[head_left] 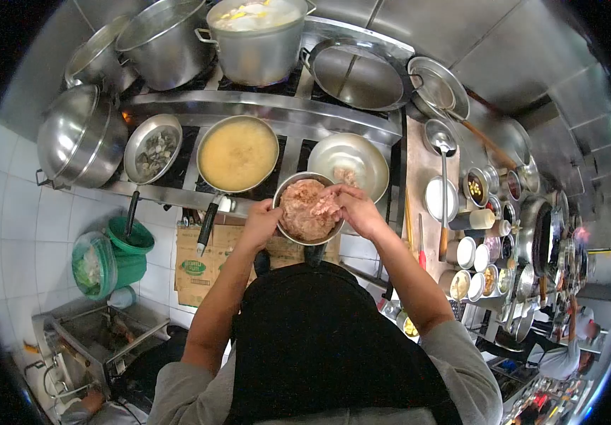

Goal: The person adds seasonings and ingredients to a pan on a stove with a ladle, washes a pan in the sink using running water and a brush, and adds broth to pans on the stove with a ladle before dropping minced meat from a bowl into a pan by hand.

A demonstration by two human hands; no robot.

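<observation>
My left hand (258, 225) grips the left rim of a round metal bowl (311, 243) that I hold in front of the stove. Pinkish raw ground meat (300, 207) fills the bowl. Over its right side, my right hand (359, 211) is closed with a small lump of the meat between the fingertips. Just beyond that hand, a pale frying pan (372, 157) sits on a burner with a small clump of meat (346, 175) in it. To the left stands a pan of yellowish liquid (239, 154), its black handle (207, 228) toward me.
A pan of dark pieces (155, 151) is further left. Large pots (254, 53) and a wok (356, 74) line the back. Ladles (445, 184), a squeeze bottle (477, 219) and several containers crowd the right counter. A green bin (129, 263) stands lower left. People (560, 358) work far right.
</observation>
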